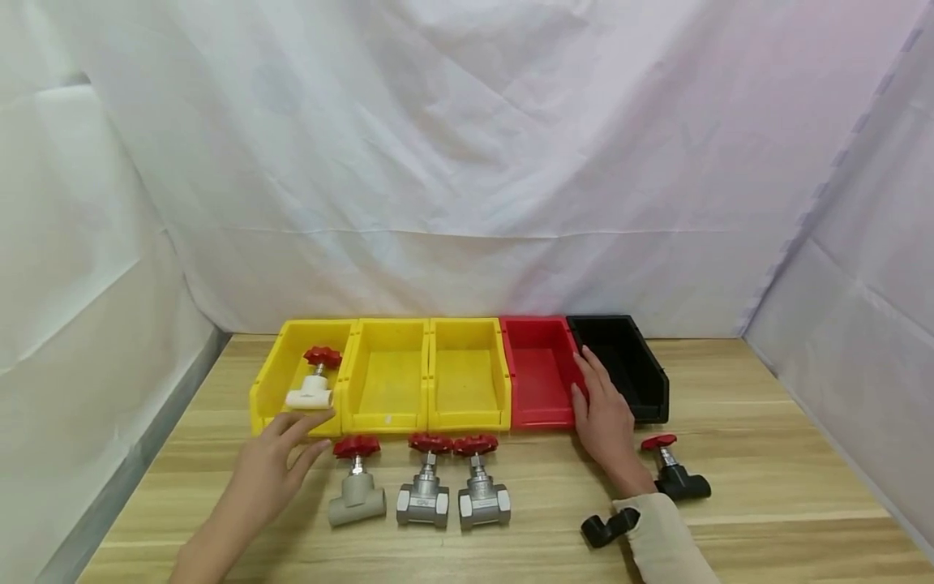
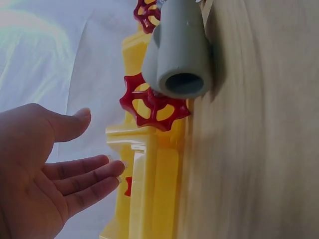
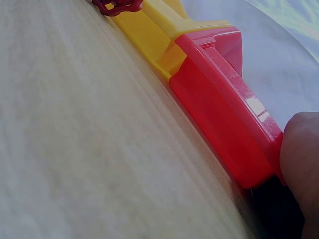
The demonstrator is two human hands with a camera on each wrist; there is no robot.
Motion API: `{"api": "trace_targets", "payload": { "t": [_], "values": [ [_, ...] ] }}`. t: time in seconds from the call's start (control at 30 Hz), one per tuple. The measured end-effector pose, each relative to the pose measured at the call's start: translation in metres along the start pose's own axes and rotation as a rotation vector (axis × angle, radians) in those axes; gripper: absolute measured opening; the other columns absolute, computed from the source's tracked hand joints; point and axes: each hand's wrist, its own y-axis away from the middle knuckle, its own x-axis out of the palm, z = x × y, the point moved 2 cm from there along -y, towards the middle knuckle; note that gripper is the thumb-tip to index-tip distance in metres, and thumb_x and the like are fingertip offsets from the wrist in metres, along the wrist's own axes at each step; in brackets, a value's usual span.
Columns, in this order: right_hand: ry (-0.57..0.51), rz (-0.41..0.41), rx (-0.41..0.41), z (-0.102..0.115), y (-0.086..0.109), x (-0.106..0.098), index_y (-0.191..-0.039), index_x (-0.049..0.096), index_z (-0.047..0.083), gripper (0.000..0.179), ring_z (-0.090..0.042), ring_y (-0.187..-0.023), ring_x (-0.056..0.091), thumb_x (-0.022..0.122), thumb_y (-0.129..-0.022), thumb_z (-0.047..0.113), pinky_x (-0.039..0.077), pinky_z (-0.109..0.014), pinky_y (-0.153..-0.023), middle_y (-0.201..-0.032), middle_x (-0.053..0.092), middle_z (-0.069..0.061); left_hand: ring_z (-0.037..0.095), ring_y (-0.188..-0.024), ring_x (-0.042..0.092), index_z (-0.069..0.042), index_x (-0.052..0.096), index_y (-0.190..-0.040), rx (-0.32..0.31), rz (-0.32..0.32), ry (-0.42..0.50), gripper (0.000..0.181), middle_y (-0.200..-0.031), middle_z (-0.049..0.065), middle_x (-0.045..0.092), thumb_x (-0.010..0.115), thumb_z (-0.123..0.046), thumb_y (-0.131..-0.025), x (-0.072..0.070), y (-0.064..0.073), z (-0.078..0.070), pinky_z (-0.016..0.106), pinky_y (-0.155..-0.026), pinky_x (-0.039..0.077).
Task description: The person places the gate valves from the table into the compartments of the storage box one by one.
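My left hand point(image 1: 273, 466) is at the front of the leftmost yellow bin point(image 1: 266, 389), its fingers loosely extended and holding nothing. In that bin is a white valve point(image 1: 310, 393) with a red handwheel. Just right of this hand stands a grey plastic valve point(image 1: 357, 495), also with a red wheel. My right hand point(image 1: 606, 414) rests with fairly straight fingers over the adjoining walls of the red bin point(image 1: 543, 418) and the black bin point(image 1: 653, 389). In the right wrist view only part of this hand shows, beside the red bin's front.
Two metal valves point(image 1: 423, 499) with red wheels stand before the middle bins. A black valve point(image 1: 682, 483) lies right of my right wrist. A black tubular piece point(image 1: 601, 531), partly hidden, is beside the sleeve. Two more yellow bins point(image 1: 387, 422) join the row. White cloth point(image 1: 467, 162) hangs behind.
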Motion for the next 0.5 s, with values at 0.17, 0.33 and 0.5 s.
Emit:
{"api": "trace_targets", "payload": {
  "t": [0.17, 0.33, 0.5],
  "values": [
    [-0.002, 0.005, 0.001, -0.001, 0.000, -0.001, -0.146, 0.040, 0.017, 0.060, -0.032, -0.117, 0.052, 0.064, -0.091, 0.010, 0.048, -0.054, -0.078, -0.152, 0.032, -0.001, 0.013, -0.073, 0.057, -0.015, 0.066, -0.118, -0.004, 0.015, 0.026, 0.045, -0.096, 0.003, 0.058, 0.077, 0.000, -0.078, 0.006, 0.007, -0.007, 0.027, -0.060, 0.050],
    [0.002, 0.003, 0.003, -0.002, 0.001, 0.000, -0.146, 0.040, 0.017, 0.060, -0.031, -0.118, 0.052, 0.064, -0.091, 0.011, 0.048, -0.054, -0.078, -0.152, 0.033, -0.002, 0.007, -0.073, 0.051, -0.019, 0.064, -0.122, -0.034, 0.080, 0.039, 0.047, -0.094, -0.001, 0.055, 0.076, -0.003, -0.080, 0.010, 0.010, -0.013, 0.025, -0.060, 0.049],
    [0.001, 0.001, -0.001, -0.001, 0.000, 0.000, -0.146, 0.040, 0.018, 0.060, -0.031, -0.118, 0.052, 0.064, -0.091, 0.011, 0.048, -0.052, -0.077, -0.152, 0.032, 0.000, 0.003, -0.074, 0.050, -0.025, 0.065, -0.121, -0.076, 0.129, 0.051, 0.044, -0.094, -0.005, 0.054, 0.075, -0.007, -0.082, 0.009, 0.013, -0.015, 0.026, -0.063, 0.049]
  ]
}}
